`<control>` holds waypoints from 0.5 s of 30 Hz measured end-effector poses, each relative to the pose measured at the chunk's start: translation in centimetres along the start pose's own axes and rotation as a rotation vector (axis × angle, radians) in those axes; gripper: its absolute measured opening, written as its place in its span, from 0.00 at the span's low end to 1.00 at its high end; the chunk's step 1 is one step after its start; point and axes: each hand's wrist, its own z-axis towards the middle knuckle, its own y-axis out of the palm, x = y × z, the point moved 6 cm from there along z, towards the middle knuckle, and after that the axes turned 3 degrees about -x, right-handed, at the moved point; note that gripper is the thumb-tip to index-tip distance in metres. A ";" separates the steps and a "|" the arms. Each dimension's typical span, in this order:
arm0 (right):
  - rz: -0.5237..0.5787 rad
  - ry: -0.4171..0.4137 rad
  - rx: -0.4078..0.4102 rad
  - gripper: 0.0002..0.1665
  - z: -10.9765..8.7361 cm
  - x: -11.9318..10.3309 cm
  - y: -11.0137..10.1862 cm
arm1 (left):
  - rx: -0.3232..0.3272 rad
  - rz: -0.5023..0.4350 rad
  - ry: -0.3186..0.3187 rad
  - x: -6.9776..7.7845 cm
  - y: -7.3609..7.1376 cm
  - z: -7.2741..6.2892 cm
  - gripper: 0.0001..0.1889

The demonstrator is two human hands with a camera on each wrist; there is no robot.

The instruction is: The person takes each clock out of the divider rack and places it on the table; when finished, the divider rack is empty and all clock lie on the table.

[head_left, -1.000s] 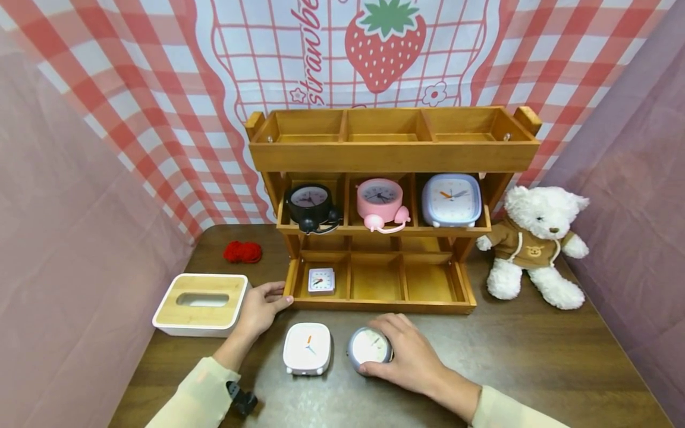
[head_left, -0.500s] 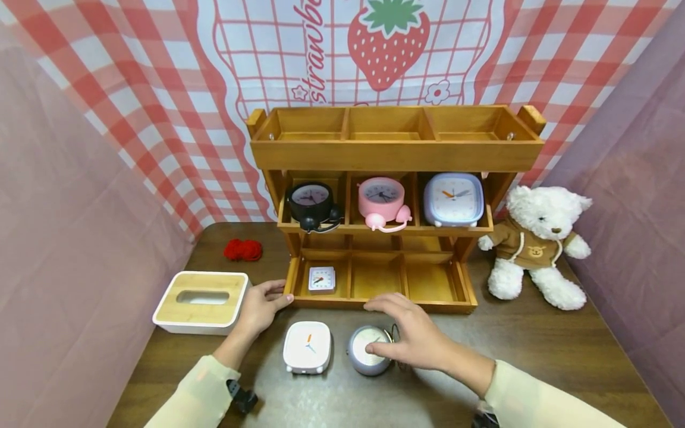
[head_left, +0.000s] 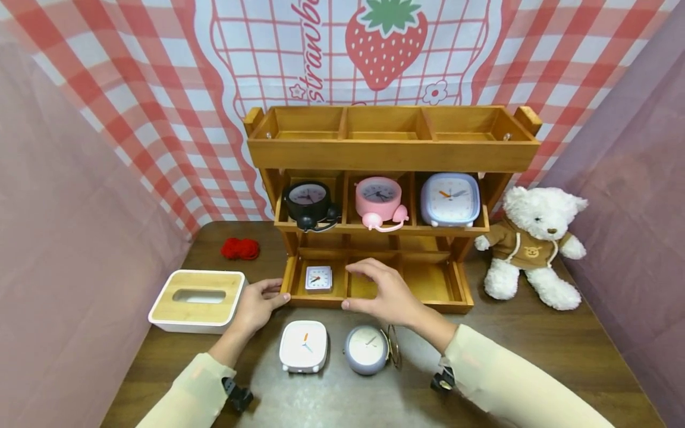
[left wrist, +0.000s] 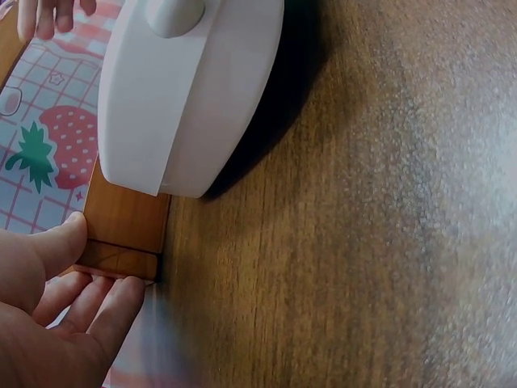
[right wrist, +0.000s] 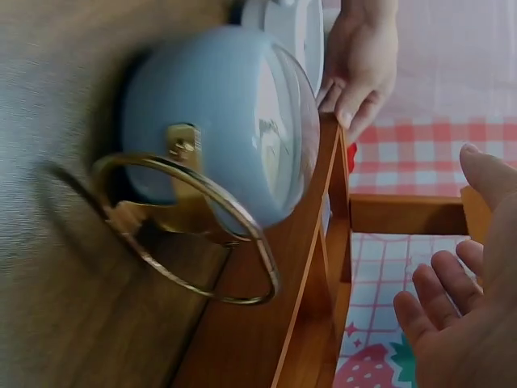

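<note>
My left hand (head_left: 258, 306) grips the lower left corner of the three-tier wooden shelf (head_left: 393, 156), thumb and fingers on either side of the wood (left wrist: 121, 259). My right hand (head_left: 390, 295) hovers over the middle compartment of the lowest tier, fingers spread and holding nothing. Nearer on the table lies a round grey-blue clock (head_left: 366, 349) with a gold ring (right wrist: 202, 190) at its side. Left of it, a white square clock (head_left: 303, 346) lies face up. A small square clock (head_left: 318, 278) stands in the lowest tier's left compartment.
On the middle tier sit a black alarm clock (head_left: 307, 202), a pink one (head_left: 379, 202) and a lilac-blue one (head_left: 451, 200). A tissue box (head_left: 198, 300) and red yarn (head_left: 240, 249) are at left, a teddy bear (head_left: 535, 249) at right.
My right hand has let go of the round grey-blue clock and moved forward and left, over the shelf's lowest tier. The clock stays on the table. My left hand keeps its hold.
</note>
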 end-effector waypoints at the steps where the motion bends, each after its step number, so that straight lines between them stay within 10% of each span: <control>1: 0.003 0.005 0.001 0.38 0.5 0.1 0.2 | -0.002 0.003 0.000 0.0 0.0 0.0 0.24; 15: -0.022 0.073 -0.108 0.39 5.1 2.9 3.8 | -0.004 -0.006 -0.016 0.0 0.1 0.0 0.25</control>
